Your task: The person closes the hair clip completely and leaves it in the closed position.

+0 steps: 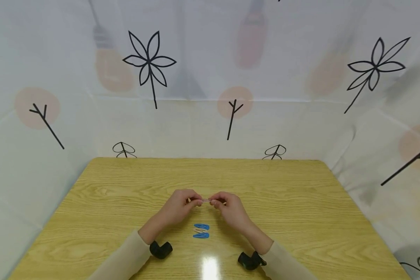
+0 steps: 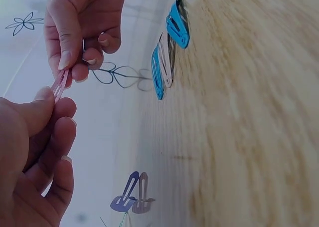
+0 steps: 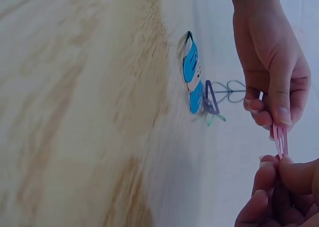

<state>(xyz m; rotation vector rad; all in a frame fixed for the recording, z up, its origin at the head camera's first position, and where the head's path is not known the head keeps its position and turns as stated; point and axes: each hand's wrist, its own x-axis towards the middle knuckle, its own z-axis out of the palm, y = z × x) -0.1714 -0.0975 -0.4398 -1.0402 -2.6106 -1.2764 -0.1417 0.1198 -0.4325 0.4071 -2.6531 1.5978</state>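
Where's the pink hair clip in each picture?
Head: pink hair clip in the lower middle, between the left hand and right hand.
Left wrist: pink hair clip at left, above mid-height.
Right wrist: pink hair clip at right, below mid-height.
Shared landmark: two blue hair clips.

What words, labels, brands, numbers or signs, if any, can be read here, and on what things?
No text can be read.
White cloth backdrop with black line flowers: a pale L-like mark on a faded orange shape is too faint to confirm.
Two blue teardrop-shaped hair clips: dark marks, too small to read.
Slim pink hair clip between the left hand and right hand: no lettering visible.
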